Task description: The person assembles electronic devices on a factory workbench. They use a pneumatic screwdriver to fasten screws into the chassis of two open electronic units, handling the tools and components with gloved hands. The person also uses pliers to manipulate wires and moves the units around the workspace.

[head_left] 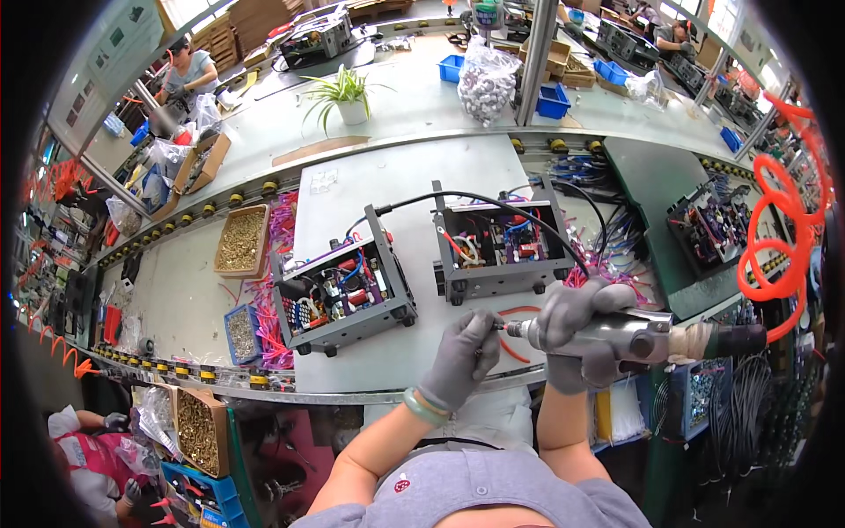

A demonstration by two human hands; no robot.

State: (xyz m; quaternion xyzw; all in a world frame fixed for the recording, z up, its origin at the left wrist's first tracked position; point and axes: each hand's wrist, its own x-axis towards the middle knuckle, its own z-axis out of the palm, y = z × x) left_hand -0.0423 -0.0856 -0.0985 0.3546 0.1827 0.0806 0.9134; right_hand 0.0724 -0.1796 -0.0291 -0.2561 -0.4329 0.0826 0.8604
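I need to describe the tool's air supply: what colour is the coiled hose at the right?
The coiled hose is bright orange, seen best in the head view.

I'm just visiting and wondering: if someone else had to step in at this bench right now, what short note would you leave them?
Right hand, gloved, grips the pneumatic screwdriver, held level and pointing left, above the near edge of the white board.
Left hand, gloved, has its fingertips pinched at the driver's bit tip; whether a screw sits there cannot be told.
Two open grey electronic units stand on the board: the left unit and the right unit, both with wiring exposed and no covers on.
The driver touches neither unit. Which screws are already in cannot be seen.
A tray of screws lies to the left.
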